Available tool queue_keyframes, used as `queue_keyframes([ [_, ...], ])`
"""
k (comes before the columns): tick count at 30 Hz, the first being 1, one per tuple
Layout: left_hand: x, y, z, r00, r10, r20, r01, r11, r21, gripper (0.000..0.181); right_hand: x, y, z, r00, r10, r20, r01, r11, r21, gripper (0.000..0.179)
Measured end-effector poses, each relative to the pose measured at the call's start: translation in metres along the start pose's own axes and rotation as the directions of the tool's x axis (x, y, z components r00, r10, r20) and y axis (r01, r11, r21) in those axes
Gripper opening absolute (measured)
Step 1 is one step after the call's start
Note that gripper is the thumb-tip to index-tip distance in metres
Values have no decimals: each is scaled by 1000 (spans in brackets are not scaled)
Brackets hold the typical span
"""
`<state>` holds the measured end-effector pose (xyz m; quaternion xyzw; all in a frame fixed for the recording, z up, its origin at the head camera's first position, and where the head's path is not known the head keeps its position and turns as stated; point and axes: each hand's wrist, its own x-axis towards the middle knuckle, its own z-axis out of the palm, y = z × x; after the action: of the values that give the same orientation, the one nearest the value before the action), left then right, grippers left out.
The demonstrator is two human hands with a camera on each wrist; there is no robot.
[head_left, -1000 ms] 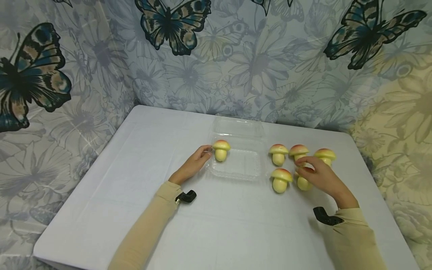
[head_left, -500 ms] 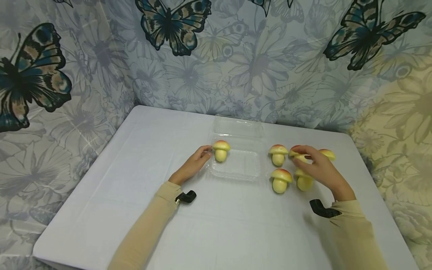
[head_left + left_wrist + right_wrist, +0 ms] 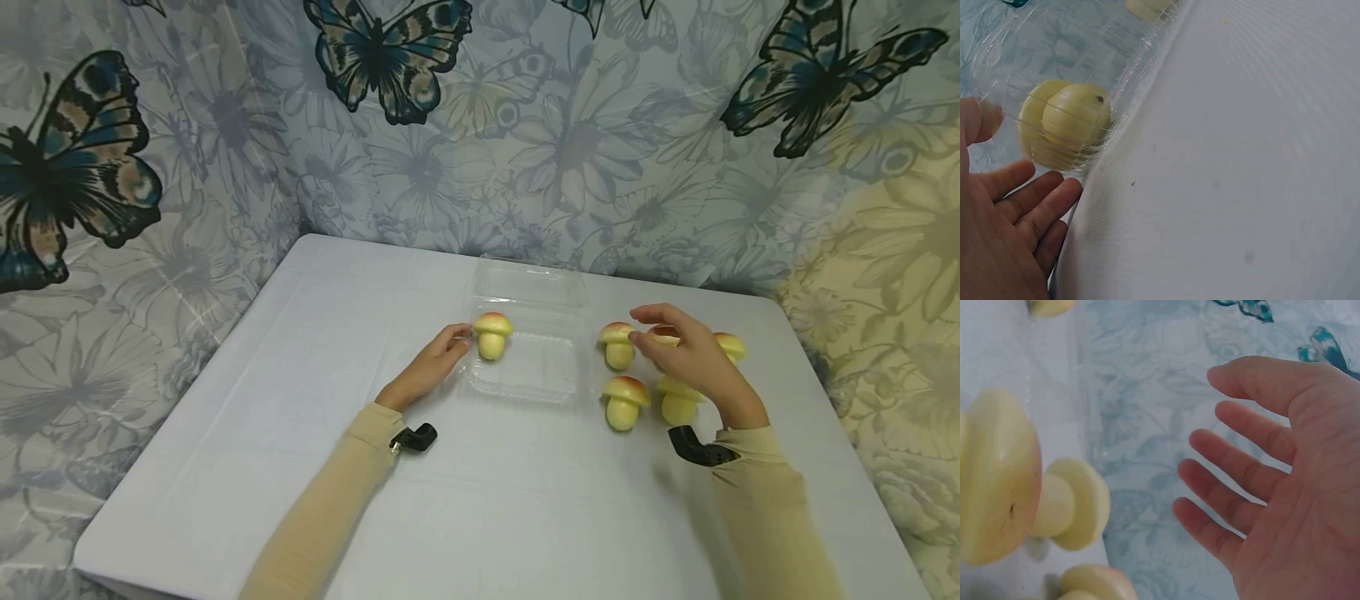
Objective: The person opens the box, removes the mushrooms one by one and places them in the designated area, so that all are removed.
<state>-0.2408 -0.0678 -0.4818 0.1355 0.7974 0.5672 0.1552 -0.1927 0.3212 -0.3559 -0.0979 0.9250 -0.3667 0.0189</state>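
Note:
A clear plastic clamshell box lies with its lid folded back, one toy mushroom with a yellow stem and reddish cap inside at the left. My left hand rests at the box's left wall; in the left wrist view its fingers are straight, right at the plastic. My right hand hovers with spread fingers over the mushrooms on the right and holds nothing, as the right wrist view shows. Nearest its fingertips is a back-row mushroom. The hand partly hides another mushroom behind it.
Beside the box, two mushrooms stand in the front row, a left one and a right one. Another mushroom sits at the far right. A white cloth covers the table; butterfly-patterned fabric hangs behind it.
My right hand has moved left and a little away from me over the back row, its fingers spreading. The left hand, the box and the mushrooms have stayed put.

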Motion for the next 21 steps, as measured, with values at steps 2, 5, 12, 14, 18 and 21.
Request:
queue_keyframes([
  [2, 0, 0, 0, 1000, 6, 5, -6, 1000, 0, 54, 3, -5, 0, 1000, -17, -14, 17, 1000, -10, 45],
  [5, 1, 0, 1, 1000, 9, 4, -9, 1000, 5, 54, 9, -13, 0, 997, -70, -35, 69, 998, -15, 42],
  [12, 0, -1, 2, 1000, -7, -2, 7, 1000, 6, 52, 17, -24, 2, 992, -114, -61, 114, 993, -9, 40],
  [14, -1, -1, 2, 1000, -11, -1, 11, 1000, 11, 52, 18, -26, 2, 993, -103, -65, 104, 995, 9, 40],
  [18, 0, 0, 2, 1000, -7, -9, 7, 1000, 16, 51, 24, -34, 4, 994, -89, -68, 93, 994, 59, 41],
  [21, 1, 0, 2, 1000, -4, -15, 4, 1000, 17, 51, 28, -40, 6, 995, -78, -59, 83, 993, 82, 42],
])
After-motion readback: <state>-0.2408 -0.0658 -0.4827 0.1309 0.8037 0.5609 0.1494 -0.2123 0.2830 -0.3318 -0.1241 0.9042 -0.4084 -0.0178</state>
